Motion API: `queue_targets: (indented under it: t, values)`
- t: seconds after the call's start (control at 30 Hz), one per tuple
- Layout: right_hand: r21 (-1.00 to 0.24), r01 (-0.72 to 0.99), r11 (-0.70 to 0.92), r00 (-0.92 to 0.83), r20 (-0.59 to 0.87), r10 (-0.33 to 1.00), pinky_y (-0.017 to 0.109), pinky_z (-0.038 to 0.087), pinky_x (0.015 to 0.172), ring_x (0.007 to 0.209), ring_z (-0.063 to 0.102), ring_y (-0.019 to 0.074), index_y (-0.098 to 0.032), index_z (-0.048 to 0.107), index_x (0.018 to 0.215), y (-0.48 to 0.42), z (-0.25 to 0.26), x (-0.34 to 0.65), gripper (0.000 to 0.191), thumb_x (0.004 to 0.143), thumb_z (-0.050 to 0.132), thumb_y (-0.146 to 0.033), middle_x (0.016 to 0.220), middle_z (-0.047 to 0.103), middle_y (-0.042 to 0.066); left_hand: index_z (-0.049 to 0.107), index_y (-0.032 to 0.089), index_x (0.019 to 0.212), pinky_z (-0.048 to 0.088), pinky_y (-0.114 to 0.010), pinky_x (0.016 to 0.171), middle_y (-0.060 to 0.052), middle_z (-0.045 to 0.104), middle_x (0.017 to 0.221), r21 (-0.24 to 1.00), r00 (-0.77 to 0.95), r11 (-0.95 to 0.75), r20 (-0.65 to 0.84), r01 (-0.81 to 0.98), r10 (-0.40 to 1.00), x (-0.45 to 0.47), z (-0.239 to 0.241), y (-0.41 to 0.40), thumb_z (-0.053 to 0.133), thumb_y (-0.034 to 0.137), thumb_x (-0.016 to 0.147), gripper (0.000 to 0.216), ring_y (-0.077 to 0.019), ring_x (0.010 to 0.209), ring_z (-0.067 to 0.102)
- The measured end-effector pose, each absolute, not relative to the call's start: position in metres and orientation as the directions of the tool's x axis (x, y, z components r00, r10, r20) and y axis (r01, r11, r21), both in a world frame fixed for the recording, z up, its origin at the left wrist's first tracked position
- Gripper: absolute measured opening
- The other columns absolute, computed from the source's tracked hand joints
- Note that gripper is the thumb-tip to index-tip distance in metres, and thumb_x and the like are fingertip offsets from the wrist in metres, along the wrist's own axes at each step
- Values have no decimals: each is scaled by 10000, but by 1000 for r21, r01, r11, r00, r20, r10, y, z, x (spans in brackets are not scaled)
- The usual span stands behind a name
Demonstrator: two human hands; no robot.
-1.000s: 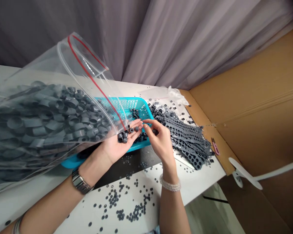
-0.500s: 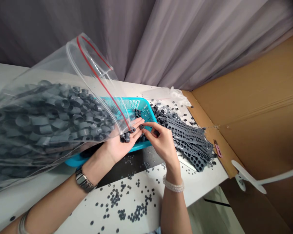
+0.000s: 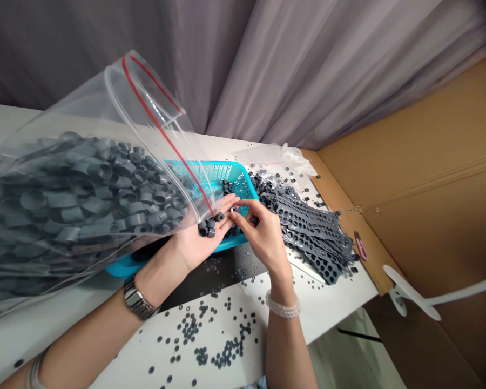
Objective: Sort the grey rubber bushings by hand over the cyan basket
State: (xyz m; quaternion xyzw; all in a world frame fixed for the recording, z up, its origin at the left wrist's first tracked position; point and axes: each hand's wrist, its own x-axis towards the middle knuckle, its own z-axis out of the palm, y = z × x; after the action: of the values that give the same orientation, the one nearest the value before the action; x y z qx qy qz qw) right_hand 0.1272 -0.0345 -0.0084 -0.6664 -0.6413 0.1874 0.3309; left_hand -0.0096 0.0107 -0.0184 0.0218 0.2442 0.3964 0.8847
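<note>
My left hand [image 3: 200, 237] lies palm up and open, fingers stretched out, with several dark grey plastic rings [image 3: 207, 228] resting on it. Over its palm hangs the mouth of a clear zip bag [image 3: 146, 116] with a red stripe, filled with larger-looking grey rings [image 3: 125, 183]. My right hand [image 3: 261, 232] is closed in a pinch on one small dark ring [image 3: 233, 210], just above the left fingertips. Beneath both hands stands a turquoise basket [image 3: 243, 174], partly hidden by the bag and the left hand; dark pieces show inside it.
Perforated dark strips [image 3: 311, 227] are piled right of the basket. Small dark discs [image 3: 227, 351] lie scattered on the white table [image 3: 133, 362]. A pink cutter [image 3: 360, 246] lies by the cardboard wall [image 3: 429, 151]. Crumpled clear plastic [image 3: 297, 159] sits near the curtain [image 3: 243, 70].
My right hand has shifted slightly left toward the left palm, and the pinched ring has turned so its hole shows. The left hand and bag have barely moved.
</note>
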Motion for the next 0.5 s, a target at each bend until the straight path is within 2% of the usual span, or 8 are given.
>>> queue_targets:
  t: [0.13,0.2,0.27,0.33,0.4,0.43,0.5]
  values:
    - [-722,691,30,130,165,978,247,307,528,512,389,95,-196,627,953,-34,-9,125,155,848,542,-272,571,414,-52,374,80,1355,360,-341,1033,-154,529,1303,227,563,683,-421,-694,711,-9,-18,11,353,207,886,487,-203,1213,477]
    - [-795,606,18,169,151,974,246,292,516,512,368,91,-195,639,916,-34,-7,124,131,824,578,-266,568,406,-51,371,78,1355,377,-354,1023,-160,536,1293,224,553,674,-421,-704,719,-10,-18,11,347,208,894,480,-215,1198,494]
    - [-933,361,-4,207,76,975,234,255,470,482,304,82,-199,634,904,-35,-5,126,131,809,600,-282,550,353,-61,381,66,1345,399,-367,1007,-169,544,1280,225,546,666,-420,-711,725,-10,-18,10,328,219,904,470,-229,1175,515]
    - [-998,-54,-39,168,-48,985,218,191,412,446,194,77,-209,614,913,-36,-3,129,155,821,582,-330,533,257,-79,397,36,1327,412,-367,999,-183,545,1273,224,557,675,-416,-703,719,-10,-18,10,309,231,912,467,-240,1164,523]
    - [-895,-440,-72,78,-118,990,205,133,369,438,95,85,-213,595,902,-35,-3,132,183,847,531,-376,528,185,-88,403,3,1313,411,-363,1003,-196,538,1276,224,570,684,-410,-694,712,-11,-17,10,299,241,915,475,-248,1166,520]
    - [-820,-566,-81,46,-129,991,200,121,355,440,69,90,-210,590,887,-34,-3,134,192,859,507,-381,525,172,-89,399,-5,1312,404,-361,1010,-199,534,1280,225,572,685,-406,-693,712,-11,-16,9,298,241,916,477,-247,1171,516]
    - [-696,-713,-87,15,-140,990,184,127,334,439,56,97,-197,584,868,-33,-4,137,194,877,473,-356,521,175,-89,394,-2,1315,389,-361,1024,-197,531,1283,234,568,681,-405,-694,717,-10,-14,9,297,245,916,479,-242,1179,509]
